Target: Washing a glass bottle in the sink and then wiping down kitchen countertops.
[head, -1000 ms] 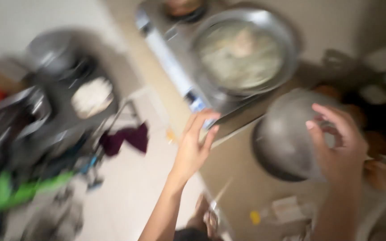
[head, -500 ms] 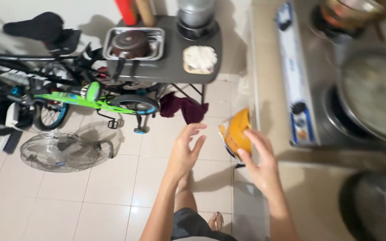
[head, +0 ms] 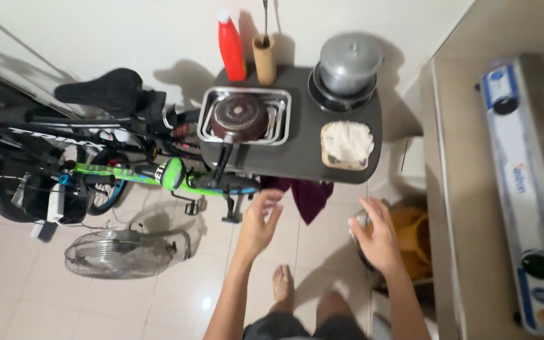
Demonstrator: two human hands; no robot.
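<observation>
One metal bowl (head: 359, 221) (partly hidden) under right hand (head: 376, 236).

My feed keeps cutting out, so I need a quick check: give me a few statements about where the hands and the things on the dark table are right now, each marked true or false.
1. The left hand is open in the air and holds nothing. True.
2. The right hand rests on the lidded metal pot. False: it is low beside the counter, by a round metal thing and an orange bucket; the pot stands on the dark table.
3. A dark pan sits in a steel tray on the table. True.
4. The red bottle lies on the floor. False: it stands upright at the table's back edge.
5. A fan lies on the floor tiles near the bicycles. True.
</observation>
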